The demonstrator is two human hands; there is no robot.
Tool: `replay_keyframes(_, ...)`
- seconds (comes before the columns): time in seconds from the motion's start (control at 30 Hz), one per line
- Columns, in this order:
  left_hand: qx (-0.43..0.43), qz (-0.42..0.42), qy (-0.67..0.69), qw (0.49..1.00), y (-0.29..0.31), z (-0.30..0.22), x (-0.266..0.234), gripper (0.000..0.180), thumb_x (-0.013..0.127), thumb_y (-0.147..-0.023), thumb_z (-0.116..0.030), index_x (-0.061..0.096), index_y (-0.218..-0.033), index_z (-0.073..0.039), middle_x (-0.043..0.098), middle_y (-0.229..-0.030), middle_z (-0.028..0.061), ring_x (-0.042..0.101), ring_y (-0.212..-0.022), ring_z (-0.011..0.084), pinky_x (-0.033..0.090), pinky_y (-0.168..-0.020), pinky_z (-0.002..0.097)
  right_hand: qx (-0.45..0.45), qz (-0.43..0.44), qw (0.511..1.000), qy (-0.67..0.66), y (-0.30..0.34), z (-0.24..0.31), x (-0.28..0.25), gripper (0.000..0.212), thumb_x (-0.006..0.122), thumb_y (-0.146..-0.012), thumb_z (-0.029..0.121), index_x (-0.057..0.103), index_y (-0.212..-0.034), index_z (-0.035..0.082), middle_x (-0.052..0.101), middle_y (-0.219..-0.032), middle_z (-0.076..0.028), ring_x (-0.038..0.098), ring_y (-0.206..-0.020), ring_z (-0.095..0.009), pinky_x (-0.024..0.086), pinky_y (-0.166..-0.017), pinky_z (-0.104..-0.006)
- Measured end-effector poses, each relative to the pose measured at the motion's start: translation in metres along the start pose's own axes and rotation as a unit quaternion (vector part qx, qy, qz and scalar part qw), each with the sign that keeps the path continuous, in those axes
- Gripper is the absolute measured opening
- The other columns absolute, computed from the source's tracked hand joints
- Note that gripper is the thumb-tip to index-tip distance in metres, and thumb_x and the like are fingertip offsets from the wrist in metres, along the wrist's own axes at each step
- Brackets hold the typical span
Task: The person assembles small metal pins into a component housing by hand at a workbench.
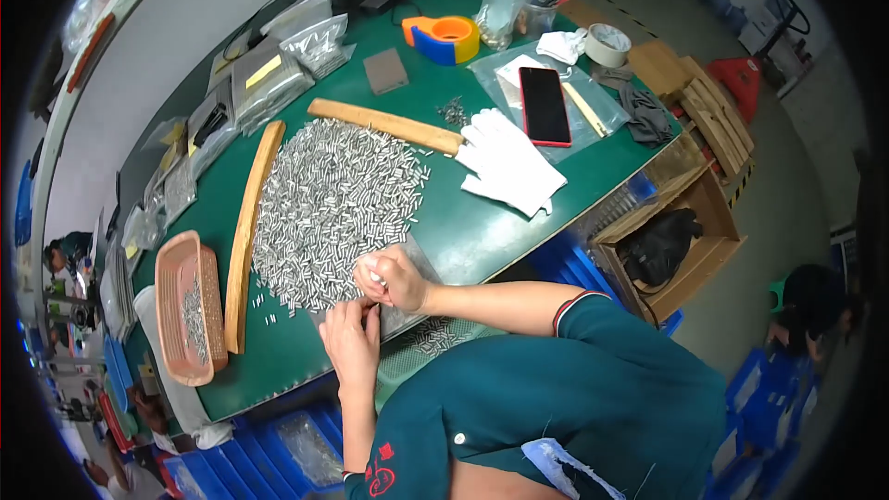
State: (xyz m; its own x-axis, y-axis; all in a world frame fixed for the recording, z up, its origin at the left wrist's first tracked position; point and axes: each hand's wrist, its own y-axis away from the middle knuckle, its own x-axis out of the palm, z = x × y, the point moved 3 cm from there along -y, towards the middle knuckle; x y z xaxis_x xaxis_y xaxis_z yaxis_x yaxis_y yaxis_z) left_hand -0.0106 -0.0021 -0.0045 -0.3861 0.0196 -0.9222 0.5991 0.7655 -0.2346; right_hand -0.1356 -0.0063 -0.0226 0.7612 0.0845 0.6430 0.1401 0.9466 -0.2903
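Observation:
A wide pile of small silver metal pins (333,204) covers the middle of the green table. At its near edge, my right hand (394,282) is closed in a fist, with a small pale bit showing between the fingers that I cannot identify. Just to its lower left, my left hand (352,338) has its fingers drawn together, the tips almost touching the right hand; what they hold is hidden. Both hands are over a grey flat sheet (421,264) at the table's front edge. Below it, a green mesh basket (407,361) holds more pins.
Wooden strips (252,241) border the pile at left and back. A pink basket (190,306) with some pins stands left. White gloves (514,162), a red-edged phone (544,106) and an orange-blue tape dispenser (444,39) lie right and behind. An open cardboard box (713,213) sits beside the table.

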Motion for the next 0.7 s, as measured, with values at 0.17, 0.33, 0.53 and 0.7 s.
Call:
replay_keyframes(0.17,0.032,-0.005,-0.018,0.999,-0.0020,-0.0038,-0.0028,0.010,0.059,-0.075,-0.009,0.060,-0.085,-0.011,0.055,-0.080,0.0045,0.051,-0.077,0.0240,0.036,-0.066,0.0360,0.023,-0.009,0.998,-0.057,-0.0013,0.0006,-0.0041,0.044,0.036,-0.091,0.031,0.037,-0.055,0.006,0.037,-0.049,0.000,0.031,-0.039,-0.006,0.026,-0.037,-0.0207)
replay_keyframes(0.33,0.039,0.006,-0.004,0.999,0.0031,-0.0087,-0.0055,0.013,0.058,-0.071,-0.006,0.060,-0.082,-0.012,0.055,-0.086,0.0025,0.050,-0.081,0.0221,0.034,-0.068,0.0354,0.027,-0.036,0.999,-0.024,0.0003,0.0055,-0.0053,0.045,0.034,-0.091,0.033,0.038,-0.055,0.007,0.037,-0.047,0.000,0.030,-0.037,-0.006,0.026,-0.036,-0.0206)
replay_keyframes(0.53,-0.019,-0.043,0.009,0.999,0.0019,-0.0064,0.0006,0.015,0.066,-0.072,-0.016,0.056,-0.083,-0.010,0.055,-0.081,0.0042,0.051,-0.078,0.0232,0.034,-0.068,0.0359,0.032,-0.024,0.998,-0.044,-0.0029,0.0046,-0.0091,0.044,0.031,-0.090,0.033,0.034,-0.053,0.009,0.031,-0.044,0.000,0.025,-0.033,-0.009,0.023,-0.034,-0.0234)
replay_keyframes(0.7,-0.034,-0.032,0.010,0.999,0.0039,-0.0026,0.0041,0.010,0.065,-0.074,-0.016,0.058,-0.081,-0.012,0.054,-0.076,0.0018,0.051,-0.077,0.0203,0.033,-0.069,0.0346,0.056,0.005,0.992,-0.115,-0.0036,0.0058,-0.0067,0.041,0.031,-0.090,0.026,0.034,-0.054,0.007,0.034,-0.043,-0.002,0.027,-0.035,-0.008,0.024,-0.035,-0.0226)
